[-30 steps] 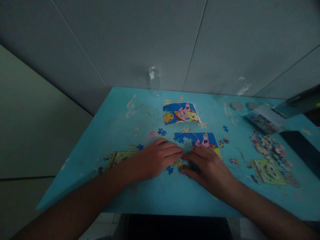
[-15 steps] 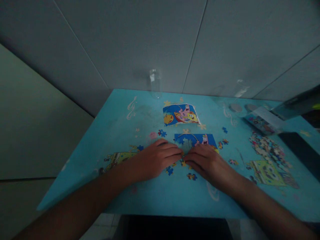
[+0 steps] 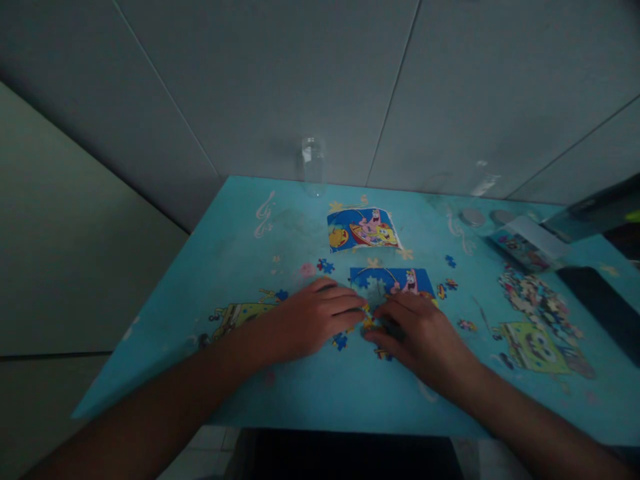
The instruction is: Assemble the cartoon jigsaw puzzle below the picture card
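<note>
Main risk, I'd say: my R hand [image 3: 420, 333] lies over the near R part of the part-built puzzle [image 3: 419, 277], so a dragged palm or knuckle could pop joined pcs apart. Pressing a pc in at a bad angle might buckle the edge too. The loose blue pc [image 3: 341, 341], just below my L hand [image 3: 320, 313], and the patterned pc [image 3: 384, 355], partly under my R thumb, could get swept off by a careless wrist. Dim light might mix up colours.

L hand: fingers bent, close together, tips by the small yellow bits betw. both hands; can't tell if they grip or just steady. R hand: thumb & fingers a bit apart, tips at a yellow pc [image 3: 369, 323]; can't tell if it's pinched. Ref. picture [image 3: 363, 229] lies beyond both hands.
</note>
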`<state>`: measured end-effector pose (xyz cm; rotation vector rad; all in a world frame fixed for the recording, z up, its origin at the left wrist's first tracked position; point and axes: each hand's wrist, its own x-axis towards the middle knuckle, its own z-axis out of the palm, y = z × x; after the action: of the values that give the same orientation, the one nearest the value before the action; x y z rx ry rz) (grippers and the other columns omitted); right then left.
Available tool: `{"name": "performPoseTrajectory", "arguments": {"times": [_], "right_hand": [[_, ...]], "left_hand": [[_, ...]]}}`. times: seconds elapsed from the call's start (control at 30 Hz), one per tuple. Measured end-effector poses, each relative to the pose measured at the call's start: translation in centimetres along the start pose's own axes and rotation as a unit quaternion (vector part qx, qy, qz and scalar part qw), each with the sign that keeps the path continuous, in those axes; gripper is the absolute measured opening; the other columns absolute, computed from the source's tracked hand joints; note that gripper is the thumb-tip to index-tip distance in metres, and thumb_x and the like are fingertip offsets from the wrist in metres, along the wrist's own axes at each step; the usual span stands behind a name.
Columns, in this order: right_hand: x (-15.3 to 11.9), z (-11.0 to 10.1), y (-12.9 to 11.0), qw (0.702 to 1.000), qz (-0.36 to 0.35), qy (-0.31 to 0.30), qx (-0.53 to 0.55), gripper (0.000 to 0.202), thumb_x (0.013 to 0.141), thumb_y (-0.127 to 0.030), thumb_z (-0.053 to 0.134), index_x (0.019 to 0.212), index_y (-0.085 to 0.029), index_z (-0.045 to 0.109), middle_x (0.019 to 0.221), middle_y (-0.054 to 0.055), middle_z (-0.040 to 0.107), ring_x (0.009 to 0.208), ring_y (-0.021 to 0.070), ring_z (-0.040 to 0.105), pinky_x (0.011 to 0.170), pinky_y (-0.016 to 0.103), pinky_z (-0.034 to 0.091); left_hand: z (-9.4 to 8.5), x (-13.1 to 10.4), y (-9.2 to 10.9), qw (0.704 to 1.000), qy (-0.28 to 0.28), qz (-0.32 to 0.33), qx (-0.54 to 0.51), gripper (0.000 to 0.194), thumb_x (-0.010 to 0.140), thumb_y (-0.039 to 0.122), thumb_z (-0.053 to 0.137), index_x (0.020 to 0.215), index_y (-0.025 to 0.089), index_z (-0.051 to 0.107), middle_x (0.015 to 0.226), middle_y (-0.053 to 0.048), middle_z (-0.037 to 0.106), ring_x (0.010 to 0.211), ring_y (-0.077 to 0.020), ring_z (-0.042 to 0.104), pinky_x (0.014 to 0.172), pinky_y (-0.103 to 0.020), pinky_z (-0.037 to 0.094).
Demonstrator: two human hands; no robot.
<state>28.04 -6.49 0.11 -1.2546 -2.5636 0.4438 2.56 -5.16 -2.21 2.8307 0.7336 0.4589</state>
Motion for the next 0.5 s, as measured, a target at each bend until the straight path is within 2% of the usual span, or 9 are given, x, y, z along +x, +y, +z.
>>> {"name": "performPoseTrajectory", "arguments": {"times": [0.13,0.27,0.5], "right_hand": [[0.1,0.2,-0.1,0.998,-0.010,-0.007,0.055,0.011,0.093,-0.030,0.072,0.099,-0.022,0.068,0.095,0.006,0.068,0.094,0.0249,0.065,0.086,0.041,0.049],[0.2,0.2,0.2,0.996,-0.025,-0.013,0.086,0.010,0.094,-0.026,0.071,0.103,-0.022,0.069,0.097,0.005,0.069,0.093,0.0227,0.065,0.086,0.039,0.049],[0.5,0.4,1.3,0.997,-0.033,0.011,0.064,0.010,0.098,-0.026,0.065,0.105,-0.023,0.072,0.099,0.005,0.068,0.093,0.0220,0.064,0.087,0.039,0.049]], "left_hand": [[0.0,0.0,0.0,1.000,0.000,-0.008,-0.011,0.035,0.107,0.020,0.044,0.141,0.015,0.054,0.140,-0.009,0.062,0.131,-0.0220,0.054,0.112,-0.044,0.038],[0.1,0.1,-0.1,1.000,-0.011,-0.005,-0.008,0.035,0.107,0.018,0.043,0.141,0.015,0.054,0.140,-0.009,0.062,0.130,-0.0225,0.054,0.112,-0.044,0.038],[0.2,0.1,-0.2,1.000,-0.010,0.000,-0.010,0.035,0.107,0.018,0.042,0.140,0.015,0.055,0.141,-0.008,0.062,0.133,-0.0229,0.052,0.114,-0.044,0.037]]}}
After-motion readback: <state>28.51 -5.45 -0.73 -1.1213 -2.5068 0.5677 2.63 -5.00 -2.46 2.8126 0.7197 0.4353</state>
